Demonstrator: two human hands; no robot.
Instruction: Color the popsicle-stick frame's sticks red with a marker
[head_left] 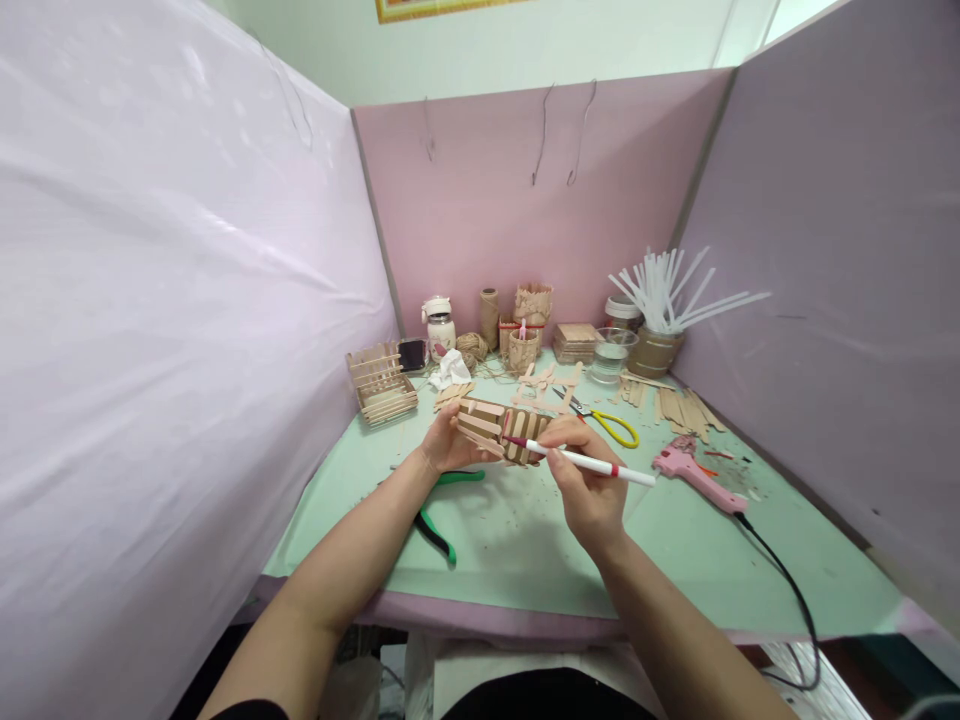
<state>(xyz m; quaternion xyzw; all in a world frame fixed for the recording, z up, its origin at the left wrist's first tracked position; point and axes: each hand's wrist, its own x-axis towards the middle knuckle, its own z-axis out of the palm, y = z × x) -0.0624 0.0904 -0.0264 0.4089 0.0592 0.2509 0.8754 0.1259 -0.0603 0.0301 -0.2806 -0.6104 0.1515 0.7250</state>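
Note:
My left hand (448, 440) is closed on the left end of a small craft-stick piece (491, 425), a brown backing with pale wooden sticks fixed over it. My right hand (589, 480) grips a white brush pen (592, 462) with a red band. Its dark red tip touches or hovers just over the middle of the piece; I cannot tell which. A reddish mark shows near that tip. The fingers of my right hand are also close to the piece's right end. Below my left hand lie green-and-black-handled pliers (435, 530), their jaws partly hidden by my forearm.
Yellow-handled scissors (615, 425), loose craft sticks (686, 410) and a pink glue gun (697, 475) with a black cord lie to the right. Behind stand a water bowl (611, 355), a pot of white glue sticks (652, 350) and a bottle (440, 330). A stick basket (382, 390) sits left.

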